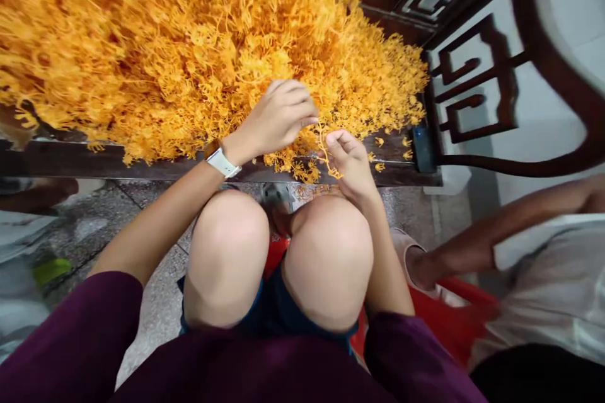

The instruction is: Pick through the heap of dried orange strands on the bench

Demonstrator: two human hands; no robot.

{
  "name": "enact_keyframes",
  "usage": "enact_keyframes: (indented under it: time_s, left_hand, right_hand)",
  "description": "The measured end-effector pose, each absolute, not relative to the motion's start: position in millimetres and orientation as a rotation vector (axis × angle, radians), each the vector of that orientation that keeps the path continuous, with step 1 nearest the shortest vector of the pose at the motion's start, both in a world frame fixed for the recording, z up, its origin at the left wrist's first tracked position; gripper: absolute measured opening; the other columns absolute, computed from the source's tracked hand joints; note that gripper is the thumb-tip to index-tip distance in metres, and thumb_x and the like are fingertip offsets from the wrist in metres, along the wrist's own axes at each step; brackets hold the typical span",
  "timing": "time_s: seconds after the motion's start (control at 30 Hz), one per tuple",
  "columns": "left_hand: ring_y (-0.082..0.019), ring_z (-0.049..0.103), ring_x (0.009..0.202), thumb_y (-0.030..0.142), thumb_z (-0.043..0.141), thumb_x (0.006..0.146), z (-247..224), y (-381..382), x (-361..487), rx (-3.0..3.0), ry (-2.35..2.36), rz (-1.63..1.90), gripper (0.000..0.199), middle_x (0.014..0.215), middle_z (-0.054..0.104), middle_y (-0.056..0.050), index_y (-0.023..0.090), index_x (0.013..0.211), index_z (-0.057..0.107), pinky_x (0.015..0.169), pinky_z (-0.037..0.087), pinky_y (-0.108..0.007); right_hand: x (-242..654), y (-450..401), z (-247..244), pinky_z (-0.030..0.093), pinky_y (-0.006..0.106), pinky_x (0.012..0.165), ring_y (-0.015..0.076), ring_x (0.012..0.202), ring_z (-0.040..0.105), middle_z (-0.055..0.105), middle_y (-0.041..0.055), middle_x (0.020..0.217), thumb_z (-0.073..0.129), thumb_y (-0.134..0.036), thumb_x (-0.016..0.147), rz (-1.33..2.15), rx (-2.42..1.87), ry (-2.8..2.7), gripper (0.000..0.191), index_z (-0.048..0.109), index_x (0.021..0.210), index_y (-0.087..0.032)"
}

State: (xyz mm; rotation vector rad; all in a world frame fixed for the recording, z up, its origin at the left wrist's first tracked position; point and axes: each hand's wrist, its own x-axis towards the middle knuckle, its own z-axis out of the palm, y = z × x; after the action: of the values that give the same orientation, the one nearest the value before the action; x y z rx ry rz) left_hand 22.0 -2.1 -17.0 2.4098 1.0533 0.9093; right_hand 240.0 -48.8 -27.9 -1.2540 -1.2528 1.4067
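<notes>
A big heap of orange, thin-stemmed pieces with small claw-like ends (198,63) covers most of the dark wooden bench top (142,167). At the heap's front edge, my left hand (286,113), watch on its wrist, has thumb and fingers pinched at the upper end of a thin orange strand (324,151). The strand hangs down in a curve toward my knees. Beside it, my right hand (350,160) is closed, thumb against forefinger, along the strand's middle. Its other fingers are curled and partly hidden.
Several loose orange bits lie by a dark box-like object (424,148) at the right end. A carved dark wooden chair back (496,75) stands at the right. Another person's arm (482,245) is close on my right; a further person's arm (38,194) shows at left.
</notes>
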Motion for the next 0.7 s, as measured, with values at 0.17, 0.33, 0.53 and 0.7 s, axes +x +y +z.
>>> enact_keyframes:
  time_s: [0.17, 0.33, 0.53, 0.7]
  left_hand:
    - [-0.032, 0.059, 0.130, 0.040, 0.044, 0.107, -32, 8, 7, 2.451, 1.055, 0.715, 0.031, 0.115, 0.073, -0.005, 0.029, 0.105, 0.072, 0.114, 0.039, -0.060]
    - [-0.030, 0.063, 0.130, 0.041, 0.040, 0.108, -28, 17, 1, 2.379, 1.081, 0.581, 0.036, 0.118, 0.075, 0.001, 0.033, 0.101, 0.074, 0.115, 0.042, -0.060]
    - [-0.031, 0.069, 0.123, 0.044, 0.046, 0.106, -22, 18, 6, 2.336, 1.166, 0.689, 0.038, 0.109, 0.078, 0.000, 0.029, 0.089, 0.077, 0.114, 0.043, -0.061]
    - [-0.027, 0.066, 0.128, 0.028, 0.044, 0.107, -19, 7, -1, 2.506, 1.063, 0.872, 0.033, 0.110, 0.079, -0.001, 0.031, 0.103, 0.077, 0.110, 0.047, -0.054]
  right_hand:
    - [243, -25, -47, 0.046, 0.030, 0.061, 0.0153, 0.068, 0.054, 0.059, -0.0005, 0.076, 0.076, -0.052, 0.091, 1.528, -1.195, -1.320, 0.030, 0.064, 0.087, -0.026]
    - [248, -15, -57, 0.044, 0.030, 0.059, 0.0136, 0.065, 0.053, 0.060, -0.0011, 0.076, 0.076, -0.044, 0.094, 1.607, -1.220, -1.370, 0.020, 0.068, 0.091, -0.026]
    - [247, -17, -67, 0.052, 0.032, 0.064, 0.0154, 0.071, 0.060, 0.064, -0.0008, 0.082, 0.078, -0.046, 0.092, 1.672, -1.182, -1.354, 0.020, 0.069, 0.096, -0.028]
    - [246, -18, -52, 0.050, 0.030, 0.057, 0.0148, 0.067, 0.064, 0.065, -0.0013, 0.077, 0.070, -0.044, 0.099, 1.488, -1.182, -1.330, 0.018, 0.064, 0.094, -0.027]
